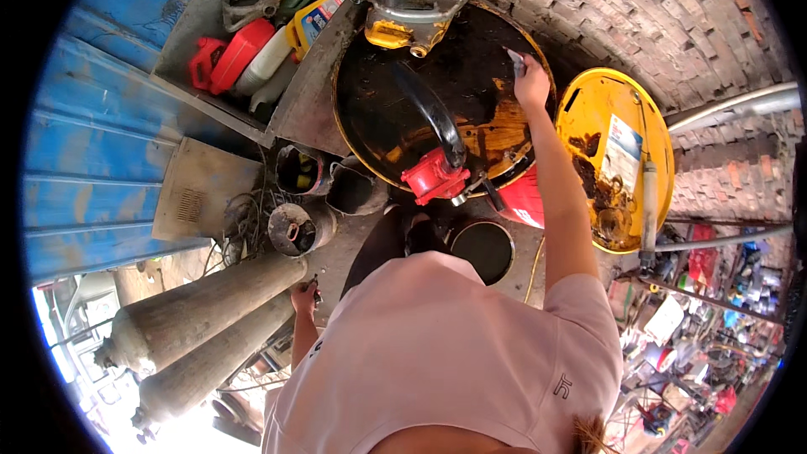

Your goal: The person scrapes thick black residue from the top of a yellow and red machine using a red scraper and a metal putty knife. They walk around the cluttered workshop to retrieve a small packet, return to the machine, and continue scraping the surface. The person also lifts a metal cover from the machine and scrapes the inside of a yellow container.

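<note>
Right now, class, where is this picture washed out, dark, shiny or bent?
Head view: glare bleaches the lower left, beyond the metal cylinders; head view: the drum top is mostly dark, though the curved black pipe catches a sheen; head view: fisheye distortion bows the blue wall; head view: the thing in the right hand is too small to identify.

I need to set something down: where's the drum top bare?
Stained but bare: the drum top left of the black tube, and between tube and right hand. Crowded: far edge, at the yellow container; near edge, at the red pump.
</note>
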`<state>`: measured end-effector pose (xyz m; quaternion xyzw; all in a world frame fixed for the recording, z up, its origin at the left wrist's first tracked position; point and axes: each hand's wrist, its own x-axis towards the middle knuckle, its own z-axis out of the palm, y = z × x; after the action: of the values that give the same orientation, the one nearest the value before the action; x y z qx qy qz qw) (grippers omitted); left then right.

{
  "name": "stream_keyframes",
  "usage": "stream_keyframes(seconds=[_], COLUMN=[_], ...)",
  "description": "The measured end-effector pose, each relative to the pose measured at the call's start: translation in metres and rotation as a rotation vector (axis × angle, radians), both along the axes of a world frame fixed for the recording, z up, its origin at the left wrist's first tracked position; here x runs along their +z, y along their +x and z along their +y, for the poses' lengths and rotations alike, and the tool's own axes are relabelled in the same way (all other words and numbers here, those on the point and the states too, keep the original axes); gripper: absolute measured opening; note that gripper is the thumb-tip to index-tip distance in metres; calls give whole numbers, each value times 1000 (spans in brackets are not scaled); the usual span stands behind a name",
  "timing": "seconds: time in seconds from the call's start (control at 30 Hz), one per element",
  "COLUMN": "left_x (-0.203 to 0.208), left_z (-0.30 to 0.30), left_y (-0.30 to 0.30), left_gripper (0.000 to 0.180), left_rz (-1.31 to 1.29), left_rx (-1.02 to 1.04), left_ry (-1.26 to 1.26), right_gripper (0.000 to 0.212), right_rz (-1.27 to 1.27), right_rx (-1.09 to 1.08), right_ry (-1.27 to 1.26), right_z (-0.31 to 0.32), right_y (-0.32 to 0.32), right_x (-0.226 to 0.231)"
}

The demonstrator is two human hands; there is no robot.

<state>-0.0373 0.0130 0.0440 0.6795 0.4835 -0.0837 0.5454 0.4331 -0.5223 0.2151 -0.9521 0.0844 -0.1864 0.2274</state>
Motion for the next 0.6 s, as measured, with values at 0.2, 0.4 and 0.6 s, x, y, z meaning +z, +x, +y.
stream_keyframes(seconds=[0.2, 0.4, 0.6], left_x=[39, 38, 43], left_z=[7, -1, -2], left_y=[30, 37, 36], left_gripper=[14, 9, 8], left_rz=[65, -84, 26], left_rx=[-38, -101, -55], left_ry=[83, 89, 65], right_gripper=[34, 22, 18], right_rz=[28, 261, 373], right_rx=[55, 162, 179], right_ry=[-306, -611, -628], right_z=[-4, 6, 14], right_y=[75, 162, 195], right_x=[14, 5, -16])
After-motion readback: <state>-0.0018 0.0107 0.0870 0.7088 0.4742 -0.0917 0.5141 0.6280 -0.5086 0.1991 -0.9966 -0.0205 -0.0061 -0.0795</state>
